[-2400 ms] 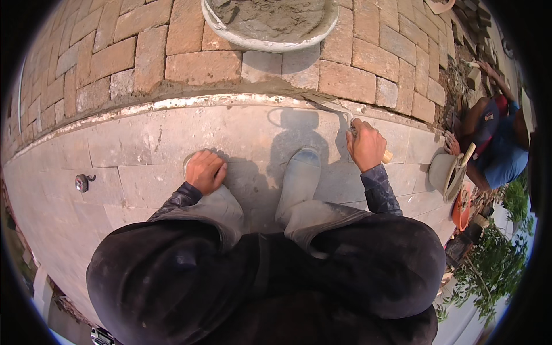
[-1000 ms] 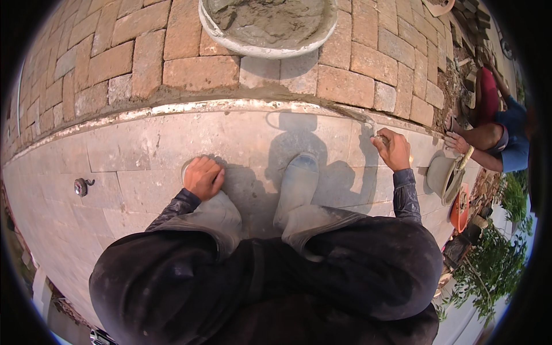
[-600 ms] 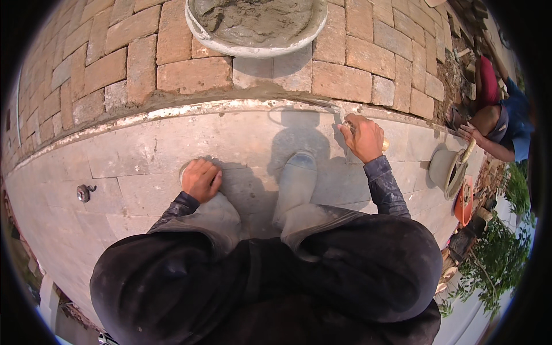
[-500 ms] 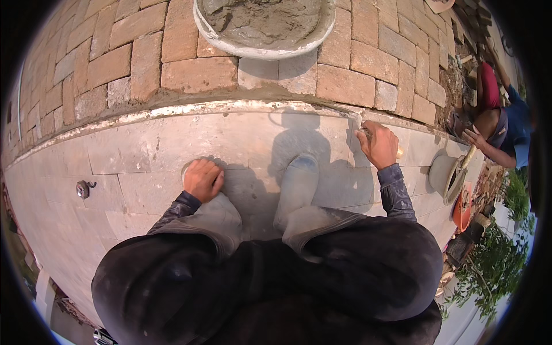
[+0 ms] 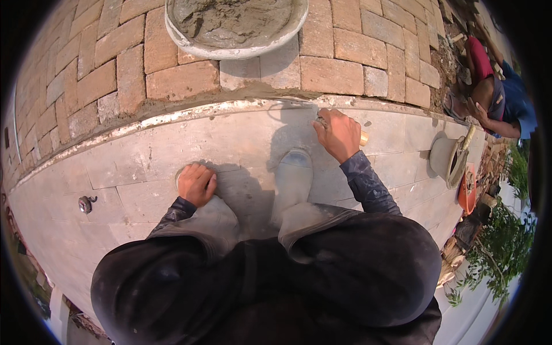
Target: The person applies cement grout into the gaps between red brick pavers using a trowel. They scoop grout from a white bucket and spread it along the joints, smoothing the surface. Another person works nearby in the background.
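Note:
My right hand [image 5: 340, 137] grips a trowel by its wooden handle [image 5: 364, 138], whose pale end sticks out past the little-finger side. The blade, partly hidden and hard to make out, points left along the mortar joint [image 5: 253, 105] between brick paving and grey slabs. My left hand [image 5: 197, 183] rests over my left boot, fingers curled, with nothing seen in it. Beyond the joint, a round basin [image 5: 238, 54] of wet grey mortar [image 5: 230, 23] stands on the bricks [image 5: 181, 80].
My right boot [image 5: 294, 169] stands between my hands. A small round metallic thing [image 5: 85, 204] lies on the slabs at left. To the right are a tipped grey bucket [image 5: 443, 158], an orange pan [image 5: 467, 198] and another person [image 5: 506, 100] crouching beside rubble.
My right hand has moved left along the joint with the trowel. The left hand stays on the boot. The basin appears farther left as the view shifts slightly.

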The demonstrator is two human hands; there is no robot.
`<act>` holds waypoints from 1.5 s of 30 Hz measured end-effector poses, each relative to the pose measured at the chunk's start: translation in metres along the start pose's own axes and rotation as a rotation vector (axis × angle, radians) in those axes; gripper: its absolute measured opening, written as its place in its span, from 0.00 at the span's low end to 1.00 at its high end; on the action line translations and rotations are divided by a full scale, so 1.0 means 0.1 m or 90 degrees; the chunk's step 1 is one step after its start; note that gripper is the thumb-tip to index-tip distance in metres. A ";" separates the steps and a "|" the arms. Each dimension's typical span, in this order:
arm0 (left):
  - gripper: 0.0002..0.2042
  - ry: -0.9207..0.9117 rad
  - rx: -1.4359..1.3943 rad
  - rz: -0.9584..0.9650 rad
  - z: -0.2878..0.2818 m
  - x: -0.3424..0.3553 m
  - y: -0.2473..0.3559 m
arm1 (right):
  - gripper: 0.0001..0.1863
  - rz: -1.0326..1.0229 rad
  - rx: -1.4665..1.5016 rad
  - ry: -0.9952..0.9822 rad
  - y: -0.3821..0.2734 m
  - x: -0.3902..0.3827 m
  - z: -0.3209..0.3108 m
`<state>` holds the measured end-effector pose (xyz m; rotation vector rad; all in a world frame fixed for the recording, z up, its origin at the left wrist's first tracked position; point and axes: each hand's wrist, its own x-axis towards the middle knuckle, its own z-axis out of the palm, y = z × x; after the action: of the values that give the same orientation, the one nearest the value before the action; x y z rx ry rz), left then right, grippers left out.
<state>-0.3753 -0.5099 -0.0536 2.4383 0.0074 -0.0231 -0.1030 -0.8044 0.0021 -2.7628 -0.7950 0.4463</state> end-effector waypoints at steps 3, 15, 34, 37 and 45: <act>0.04 0.010 -0.007 0.001 0.03 -0.02 -0.02 | 0.12 0.039 -0.069 -0.022 0.26 -0.10 -0.23; 0.04 0.020 -0.020 0.016 0.01 0.03 0.01 | 0.11 -0.079 0.019 -0.006 -0.32 -0.11 -0.03; 0.04 0.025 -0.014 0.008 0.00 -0.04 -0.03 | 0.15 -0.001 -0.055 -0.018 0.18 -0.23 -0.36; 0.04 0.020 -0.016 0.005 0.01 -0.03 -0.03 | 0.12 -0.027 -0.046 -0.023 -0.07 -0.17 -0.24; 0.04 0.022 -0.009 0.002 0.00 -0.04 -0.02 | 0.15 -0.020 -0.053 -0.043 -0.26 0.12 -0.05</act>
<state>-0.3791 -0.5083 -0.0551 2.4251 0.0196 0.0201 -0.1041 -0.7769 0.0119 -2.8202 -0.8918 0.5152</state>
